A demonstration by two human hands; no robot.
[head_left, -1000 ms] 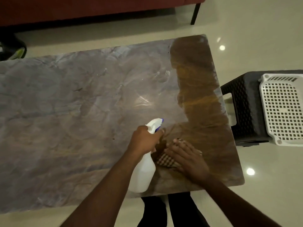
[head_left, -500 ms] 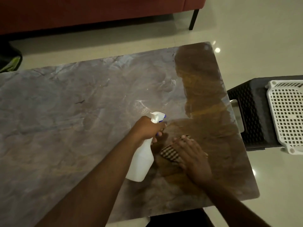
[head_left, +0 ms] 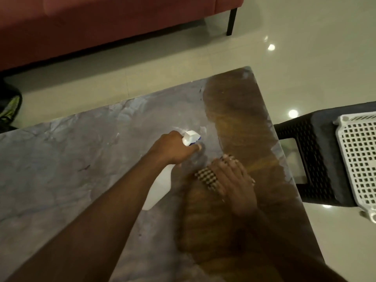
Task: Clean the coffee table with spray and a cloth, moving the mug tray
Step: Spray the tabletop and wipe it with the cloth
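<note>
My left hand (head_left: pixel 174 149) grips a white spray bottle (head_left: pixel 157 187) by its neck, its white and blue nozzle (head_left: pixel 191 137) aimed toward the far right of the coffee table (head_left: pixel 61 169). My right hand (head_left: pixel 232 178) lies flat on a brown checked cloth (head_left: pixel 207 177) and presses it onto the tabletop just right of the bottle. The table's right strip looks dark and brown, the rest hazy grey. The white perforated tray (head_left: pixel 360 161) rests on a dark stool off the table's right side; no mugs show in it.
A dark woven plastic stool (head_left: pixel 309 155) stands close to the table's right edge. A red sofa (head_left: pixel 101 23) with a black leg (head_left: pixel 232 21) runs along the far side. A dark shoe (head_left: pixel 10 106) sits on the glossy tile floor at the far left.
Both hands have moved farther up the table, the right one sliding the cloth forward. The view has tilted and come closer to the tabletop.
</note>
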